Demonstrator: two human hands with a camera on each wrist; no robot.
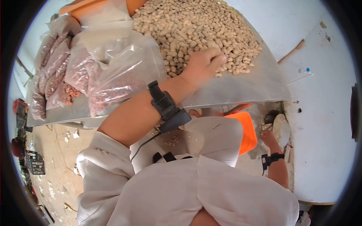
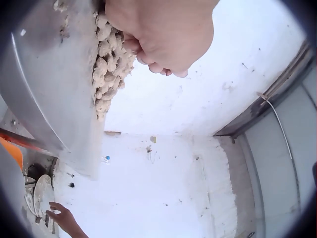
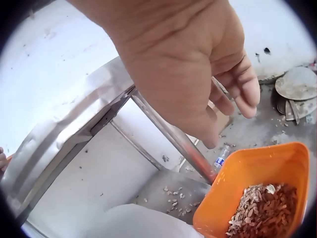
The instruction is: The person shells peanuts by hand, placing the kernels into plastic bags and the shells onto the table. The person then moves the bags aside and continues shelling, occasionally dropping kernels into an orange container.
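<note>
Over the near edge of a big heap of unshelled peanuts (image 1: pixel 196 30) is the left hand (image 1: pixel 205 66), its fingers curled. In the left wrist view the left hand (image 2: pixel 163 34) has its fingertips tucked in beside the peanuts (image 2: pixel 106 69); nothing shows between them, and the palm is hidden. Off to the right, below table height, the right hand (image 1: pixel 269 139) hangs near an orange bin (image 1: pixel 245 132). The right wrist view shows the right hand (image 3: pixel 198 84) with loosely bent fingers, above and beside the orange bin (image 3: pixel 252 163), which holds reddish kernels or skins (image 3: pixel 265 210).
Clear plastic bags (image 1: pixel 124 71) of reddish kernels lie on the left of the metal table (image 1: pixel 241 88). An orange container (image 1: pixel 85 8) stands at the back left. A plastic bottle (image 3: pixel 222 156) and round lids (image 3: pixel 299 82) are on the floor. A white wall (image 1: pixel 324 105) bounds the right.
</note>
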